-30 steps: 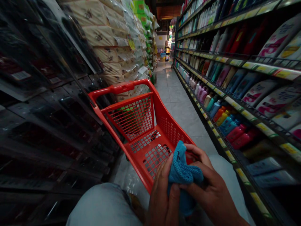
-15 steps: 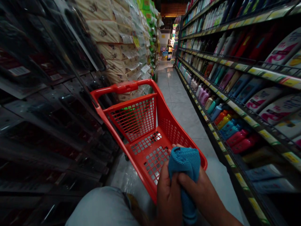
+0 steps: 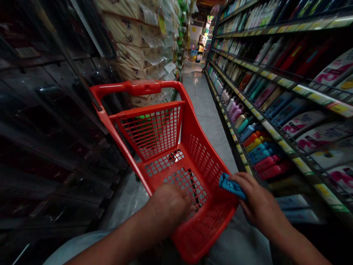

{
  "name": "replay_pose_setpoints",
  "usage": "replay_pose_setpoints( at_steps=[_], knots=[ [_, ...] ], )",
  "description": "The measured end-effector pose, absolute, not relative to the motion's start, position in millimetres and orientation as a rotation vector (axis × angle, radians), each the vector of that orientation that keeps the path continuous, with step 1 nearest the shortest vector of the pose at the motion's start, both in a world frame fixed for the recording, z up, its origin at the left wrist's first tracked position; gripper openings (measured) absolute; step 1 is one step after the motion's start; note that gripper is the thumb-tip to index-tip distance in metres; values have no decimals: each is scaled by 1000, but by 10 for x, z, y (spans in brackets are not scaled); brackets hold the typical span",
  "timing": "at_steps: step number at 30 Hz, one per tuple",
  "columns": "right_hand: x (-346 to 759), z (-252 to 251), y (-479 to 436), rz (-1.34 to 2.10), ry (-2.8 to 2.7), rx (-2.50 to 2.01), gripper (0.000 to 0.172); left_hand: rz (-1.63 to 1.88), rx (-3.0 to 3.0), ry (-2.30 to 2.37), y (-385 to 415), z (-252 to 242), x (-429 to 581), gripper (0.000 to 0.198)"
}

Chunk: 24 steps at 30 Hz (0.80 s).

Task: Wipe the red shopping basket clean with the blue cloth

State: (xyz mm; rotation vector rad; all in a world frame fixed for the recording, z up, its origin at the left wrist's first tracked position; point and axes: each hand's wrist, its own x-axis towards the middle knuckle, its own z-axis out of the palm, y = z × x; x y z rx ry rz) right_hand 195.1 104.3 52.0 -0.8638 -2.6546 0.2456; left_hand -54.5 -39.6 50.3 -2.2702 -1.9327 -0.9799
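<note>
A red plastic shopping cart (image 3: pixel 198 147) stands in the aisle right in front of me, its basket bare. My left hand (image 3: pixel 168 204) reaches over the near rim into the basket, fingers curled downward and hidden from view. At the cart's right rim, my right hand (image 3: pixel 255 197) is closed around a folded blue mesh cloth (image 3: pixel 230 184), whose end sticks out toward the basket. My grey-clad knee (image 3: pixel 77 246) shows at the bottom left.
Shelves of shampoo and detergent bottles (image 3: pixel 256 143) run along the right. Dark hanging packages (image 3: pixel 55 121) fill the left racks, with stacked tissue packs (image 3: pixel 138 44) beyond. The tiled aisle floor (image 3: pixel 205 110) stretches ahead past the cart.
The hands have parted: my left hand let go of the blue cloth and moved down into the cart, while my right hand carried the now folded cloth to the right rim. The view tipped closer to the cart.
</note>
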Motion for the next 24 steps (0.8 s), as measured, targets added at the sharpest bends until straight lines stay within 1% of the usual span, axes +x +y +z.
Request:
replay_pose_setpoints(
  at_steps=[4, 7, 10, 12, 13, 15, 18, 20, 24],
  knots=[
    [1878, 404, 916, -90, -2980, -845, 48, -641, -2303, -1677, -467, 532, -1147, 46],
    [1643, 432, 913, -140, -3185, -791, 40, -597, -2136, -1653, -496, 527, -1635, 39],
    [1179, 450, 974, -42, -3367, -612, 41, -659, -1990, -1623, -482, 472, -1953, 31],
    [709, 407, 1058, 30, -3411, -578, 41, -726, -1923, -1608, -448, 422, -2035, 31],
    [439, 359, 1120, 54, -3394, -621, 41, -767, -1901, -1603, -426, 398, -2045, 34],
    [-101, 206, 1290, 264, -3336, -854, 31, -863, -1876, -1596, -384, 360, -2034, 40],
    [-681, -128, 1596, 282, -3222, -1123, 27, -994, -1874, -1594, -347, 328, -1999, 48],
    [-827, -361, 1739, 251, -3096, -1261, 26, -1053, -1877, -1610, -348, 315, -1984, 52],
    [-839, -738, 1613, 237, -2866, -1359, 43, -1127, -1899, -1647, -368, 297, -1966, 53]
  ],
)
